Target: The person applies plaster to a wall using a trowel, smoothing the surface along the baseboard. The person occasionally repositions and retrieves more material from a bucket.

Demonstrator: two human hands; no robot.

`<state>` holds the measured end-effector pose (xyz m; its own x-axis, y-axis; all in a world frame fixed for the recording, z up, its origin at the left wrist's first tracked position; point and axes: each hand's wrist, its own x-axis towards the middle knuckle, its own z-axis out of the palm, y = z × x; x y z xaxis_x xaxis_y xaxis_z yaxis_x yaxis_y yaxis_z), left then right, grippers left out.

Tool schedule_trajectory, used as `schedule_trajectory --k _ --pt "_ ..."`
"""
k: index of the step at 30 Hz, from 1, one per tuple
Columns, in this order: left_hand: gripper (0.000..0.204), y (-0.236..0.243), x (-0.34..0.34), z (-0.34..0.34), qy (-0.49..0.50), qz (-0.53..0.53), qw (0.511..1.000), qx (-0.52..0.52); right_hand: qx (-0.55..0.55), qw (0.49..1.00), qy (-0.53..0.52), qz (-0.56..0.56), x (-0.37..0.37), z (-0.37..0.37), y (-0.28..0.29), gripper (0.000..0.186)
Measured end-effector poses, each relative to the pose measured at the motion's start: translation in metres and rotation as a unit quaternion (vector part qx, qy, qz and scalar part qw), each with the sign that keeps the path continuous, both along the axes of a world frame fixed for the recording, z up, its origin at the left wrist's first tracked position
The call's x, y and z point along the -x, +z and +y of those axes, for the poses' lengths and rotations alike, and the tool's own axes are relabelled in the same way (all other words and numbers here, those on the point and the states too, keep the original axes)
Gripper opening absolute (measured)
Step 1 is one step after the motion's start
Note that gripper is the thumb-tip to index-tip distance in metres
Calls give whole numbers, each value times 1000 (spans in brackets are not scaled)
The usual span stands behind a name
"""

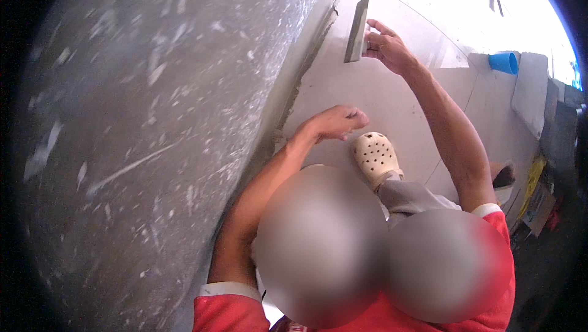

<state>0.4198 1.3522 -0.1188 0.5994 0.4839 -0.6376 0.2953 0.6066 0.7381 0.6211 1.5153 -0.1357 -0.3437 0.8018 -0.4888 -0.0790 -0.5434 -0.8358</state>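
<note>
My right hand (390,47) grips a flat plastering trowel (357,31) by the handle behind its blade. The long grey blade is held on edge, close to the foot of the grey wall (153,99) and over the pale tiled floor (404,102). My left hand (339,123) hovers nearer to me beside the wall, its fingers loosely curled in; I see nothing in them. Just right of that hand is a cream clog with holes (375,156) on my foot.
White smears and streaks mark the wall, and a rough gap (306,72) runs along its base. To the right a blue cup (503,63) stands beside a pale slab (530,90). Farther down that side lie a yellow item (531,186) and assorted clutter. Bright light washes out the far right.
</note>
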Motion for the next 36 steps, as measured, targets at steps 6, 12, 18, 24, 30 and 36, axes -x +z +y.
schedule_trajectory --k 6,12,18,24,30,36 --pt "49 25 38 -40 -29 61 996 -57 6 998 65 -26 16 34 -29 49" --pt "50 79 65 -107 149 121 981 -11 -3 998 58 -17 40 47 -29 47" --pt "46 134 88 -178 182 211 960 32 -6 997 63 -35 54 51 -21 47" --pt "47 164 116 -229 156 266 945 108 -26 997 55 -45 65 50 -26 47" --pt "50 151 126 -233 138 237 959 72 -31 997 47 -46 84 19 -38 45" --pt "53 139 124 -202 105 233 967 -24 -31 996 74 -27 116 -80 -35 49"
